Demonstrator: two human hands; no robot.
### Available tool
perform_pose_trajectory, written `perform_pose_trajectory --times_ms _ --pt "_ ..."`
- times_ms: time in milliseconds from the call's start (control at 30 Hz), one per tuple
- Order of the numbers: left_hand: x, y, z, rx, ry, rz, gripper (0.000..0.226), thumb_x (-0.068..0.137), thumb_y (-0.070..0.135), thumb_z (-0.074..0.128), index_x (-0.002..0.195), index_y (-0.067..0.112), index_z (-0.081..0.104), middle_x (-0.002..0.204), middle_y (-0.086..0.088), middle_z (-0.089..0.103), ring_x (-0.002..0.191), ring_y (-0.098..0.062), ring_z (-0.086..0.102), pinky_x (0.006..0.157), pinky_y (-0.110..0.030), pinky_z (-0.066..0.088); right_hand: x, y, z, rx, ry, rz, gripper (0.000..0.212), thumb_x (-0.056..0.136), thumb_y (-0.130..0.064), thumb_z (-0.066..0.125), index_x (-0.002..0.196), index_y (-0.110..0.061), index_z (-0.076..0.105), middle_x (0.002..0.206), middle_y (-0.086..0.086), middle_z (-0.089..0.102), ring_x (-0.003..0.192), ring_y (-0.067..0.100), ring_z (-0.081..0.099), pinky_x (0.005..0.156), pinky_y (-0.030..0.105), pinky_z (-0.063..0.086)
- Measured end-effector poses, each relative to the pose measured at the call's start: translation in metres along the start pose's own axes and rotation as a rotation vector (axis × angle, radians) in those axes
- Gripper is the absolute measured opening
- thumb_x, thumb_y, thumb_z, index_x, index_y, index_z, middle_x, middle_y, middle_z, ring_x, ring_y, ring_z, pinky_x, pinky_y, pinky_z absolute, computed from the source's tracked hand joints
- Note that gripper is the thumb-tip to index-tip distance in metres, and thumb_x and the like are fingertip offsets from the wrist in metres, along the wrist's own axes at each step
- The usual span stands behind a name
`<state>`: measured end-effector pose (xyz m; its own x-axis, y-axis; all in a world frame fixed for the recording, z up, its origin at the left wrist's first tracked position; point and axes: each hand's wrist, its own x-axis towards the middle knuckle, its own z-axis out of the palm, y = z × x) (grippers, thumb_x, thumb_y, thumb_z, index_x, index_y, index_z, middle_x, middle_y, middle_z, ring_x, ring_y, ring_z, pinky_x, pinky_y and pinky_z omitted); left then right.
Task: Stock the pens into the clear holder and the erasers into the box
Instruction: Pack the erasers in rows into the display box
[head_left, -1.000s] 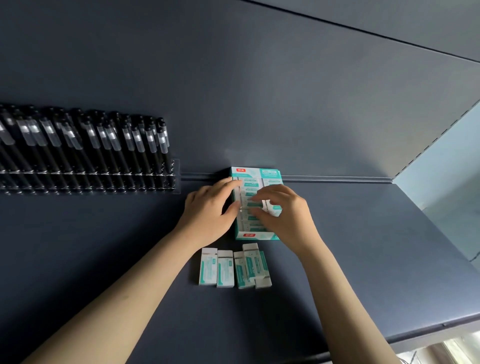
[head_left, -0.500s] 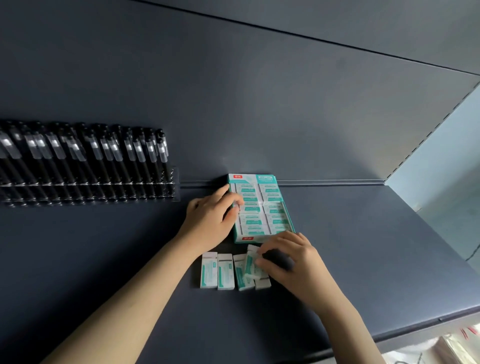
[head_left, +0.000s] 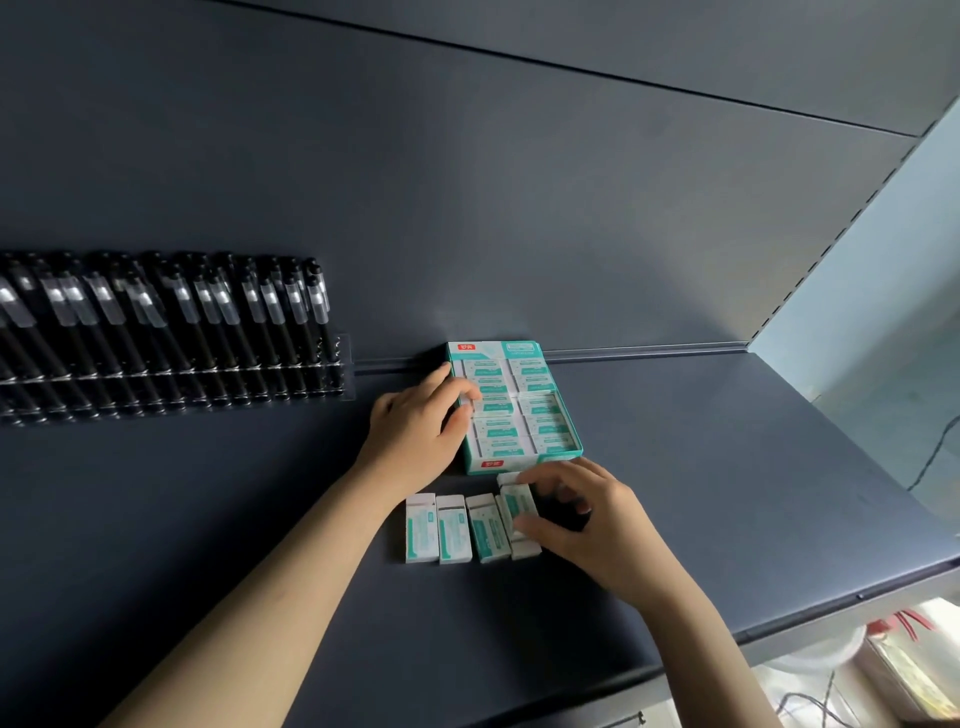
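Four loose erasers (head_left: 454, 529), perhaps five, lie in a row on the shelf (head_left: 727, 467), long axes running 12 to 6. The right hand (head_left: 587, 525), the nearer one, pinches the rightmost eraser (head_left: 518, 512) between thumb and fingertips. The box (head_left: 540, 460) sits just beyond at 12 o'clock, and its stocked erasers (head_left: 496, 431) lie 9 to 3, so a quarter turn looks needed. The left hand (head_left: 415, 431) grips the box's 9 o'clock wall. Pens (head_left: 208, 322) fill the clear holder (head_left: 345, 374) farther toward 9 o'clock.
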<state>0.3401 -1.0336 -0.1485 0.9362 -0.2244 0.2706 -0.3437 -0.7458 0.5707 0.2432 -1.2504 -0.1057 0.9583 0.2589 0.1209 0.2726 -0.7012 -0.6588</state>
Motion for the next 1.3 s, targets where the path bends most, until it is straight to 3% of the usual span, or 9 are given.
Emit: perform_pose_trajectory --times_ms 133,267,467,567,667,733,900,1000,1300 --pt "0.0 -0.002 0.001 0.01 0.005 -0.002 0.024 0.094 0.047 0.023 0.108 0.041 0.042 0.146 0.012 0.044 0.121 -0.014 0.054 0.102 -0.045 0.032 -0.002 -0.006 0.0 0.108 0.006 0.062 0.025 0.087 -0.016 0.071 0.098 -0.037 0.065 0.098 -0.023 0.067 0.091 0.001 0.063 0.069 0.012 0.049" --pt "0.001 -0.002 0.003 0.006 0.015 -0.007 0.02 0.097 0.042 0.028 0.108 0.039 0.044 0.143 0.015 0.045 0.119 -0.013 0.053 0.103 -0.044 0.03 -0.006 -0.011 0.002 0.085 0.009 0.096 0.022 0.083 -0.023 0.077 0.096 -0.035 0.066 0.1 -0.027 0.064 0.092 -0.009 0.06 0.068 0.009 0.048" --pt "0.003 -0.004 0.004 0.016 0.004 -0.015 0.014 0.1 0.038 0.033 0.108 0.04 0.044 0.145 0.015 0.044 0.121 -0.013 0.052 0.103 -0.044 0.028 0.013 -0.013 -0.007 0.229 0.278 0.087 0.021 0.079 -0.012 0.08 0.087 -0.028 0.071 0.082 -0.016 0.069 0.069 0.004 0.059 0.064 0.017 0.049" --pt "0.002 -0.004 0.003 0.013 0.001 -0.011 0.014 0.1 0.037 0.035 0.11 0.039 0.046 0.145 0.015 0.043 0.121 -0.013 0.052 0.103 -0.042 0.028 0.04 -0.007 -0.023 0.06 0.365 0.061 0.02 0.081 -0.006 0.076 0.091 -0.023 0.072 0.088 -0.017 0.068 0.073 0.006 0.059 0.067 0.014 0.048" --pt "0.001 -0.002 0.003 0.012 0.017 0.001 0.014 0.1 0.036 0.038 0.111 0.037 0.048 0.143 0.016 0.045 0.12 -0.012 0.053 0.103 -0.042 0.029 0.062 0.005 -0.028 -0.099 0.338 0.115 0.018 0.084 -0.004 0.071 0.095 -0.017 0.073 0.092 -0.006 0.066 0.078 0.013 0.056 0.059 0.006 0.039" --pt "0.001 -0.002 0.003 0.009 0.028 0.008 0.014 0.1 0.036 0.038 0.11 0.036 0.048 0.142 0.017 0.046 0.118 -0.011 0.054 0.103 -0.042 0.03 0.072 0.011 -0.026 -0.137 0.283 0.14 0.015 0.087 -0.006 0.068 0.099 -0.015 0.072 0.097 -0.003 0.065 0.085 0.019 0.056 0.058 0.012 0.044" --pt "0.002 -0.002 0.003 0.004 0.033 -0.002 0.013 0.1 0.036 0.038 0.109 0.038 0.047 0.143 0.018 0.045 0.12 -0.011 0.054 0.104 -0.045 0.031 0.083 0.018 -0.023 -0.088 0.192 0.108 0.021 0.092 -0.01 0.065 0.109 -0.019 0.072 0.112 -0.007 0.064 0.098 0.016 0.06 0.079 0.029 0.054" --pt "0.001 -0.003 0.003 -0.011 0.023 -0.008 0.012 0.1 0.037 0.036 0.108 0.04 0.045 0.145 0.015 0.045 0.121 -0.011 0.054 0.105 -0.047 0.03 0.089 0.023 -0.023 -0.084 0.182 0.046 0.021 0.09 -0.009 0.067 0.107 -0.019 0.075 0.122 -0.013 0.061 0.102 0.012 0.059 0.08 0.023 0.056" --pt "0.001 0.0 -0.001 -0.025 0.04 0.005 0.021 0.094 0.041 0.032 0.105 0.037 0.049 0.145 0.017 0.045 0.12 -0.012 0.055 0.102 -0.046 0.034 0.09 0.035 -0.014 -0.042 0.19 0.024 0.018 0.091 -0.012 0.067 0.105 -0.017 0.077 0.115 -0.008 0.055 0.104 0.018 0.055 0.082 0.028 0.056"
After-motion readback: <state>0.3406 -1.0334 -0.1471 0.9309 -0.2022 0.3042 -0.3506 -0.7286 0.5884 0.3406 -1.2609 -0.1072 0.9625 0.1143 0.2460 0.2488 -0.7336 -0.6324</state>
